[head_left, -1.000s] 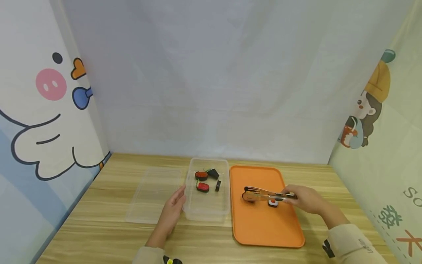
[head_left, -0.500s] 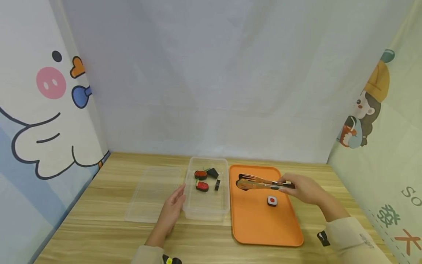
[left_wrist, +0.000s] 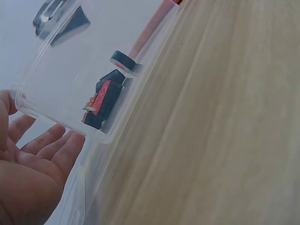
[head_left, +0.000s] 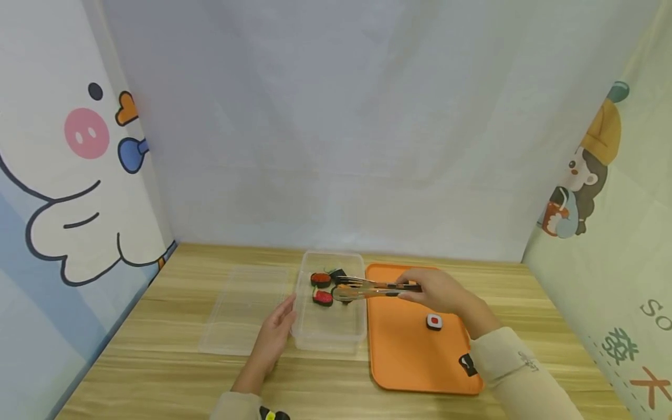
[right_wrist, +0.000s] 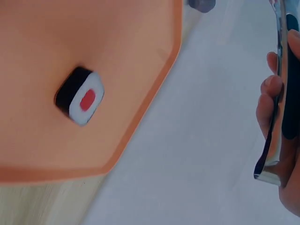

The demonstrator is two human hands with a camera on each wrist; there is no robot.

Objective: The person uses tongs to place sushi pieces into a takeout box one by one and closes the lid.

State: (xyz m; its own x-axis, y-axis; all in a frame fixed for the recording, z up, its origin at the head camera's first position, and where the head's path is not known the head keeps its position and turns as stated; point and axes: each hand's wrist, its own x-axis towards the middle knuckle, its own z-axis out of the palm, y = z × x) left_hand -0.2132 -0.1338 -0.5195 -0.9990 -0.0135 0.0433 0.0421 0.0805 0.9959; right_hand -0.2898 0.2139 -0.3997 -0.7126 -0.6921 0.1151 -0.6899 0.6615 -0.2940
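1. Head view, right hand (head_left: 438, 290): one, fingers and thumb clamped round metal tongs (head_left: 380, 285) with dark grips. Half a second ago it was above the tray; it has since swung leftward, so the tongs' tips are over the box.
2. Orange-topped sushi piece (head_left: 343, 287): one, between the tongs' tips, partly masked by them. Carried off the tray; now above the right half of the box. The left wrist view shows it near rim height, apart from the pieces below; judged not yet released.
3. Clear box (head_left: 329, 338): one, lidless, on the wooden table (head_left: 173, 364). Contents: roe-topped piece (head_left: 321, 280), red-topped piece (head_left: 322, 298), dark cone (head_left: 338, 273), and a small dark roll (left_wrist: 123, 61), seen clearest in the left wrist view.
4. Left hand (head_left: 275, 328): one, fingers loosely extended, fingertips against the box's left side; its place there is unchanged. Hands well apart.
5. Orange tray (head_left: 404, 364): one, just right of the box. Remaining stock: one white roll with red centre (head_left: 434, 321), judged the only piece left to transfer.
6. Clear lid (head_left: 247, 312): one, flat on the table, left of the box.
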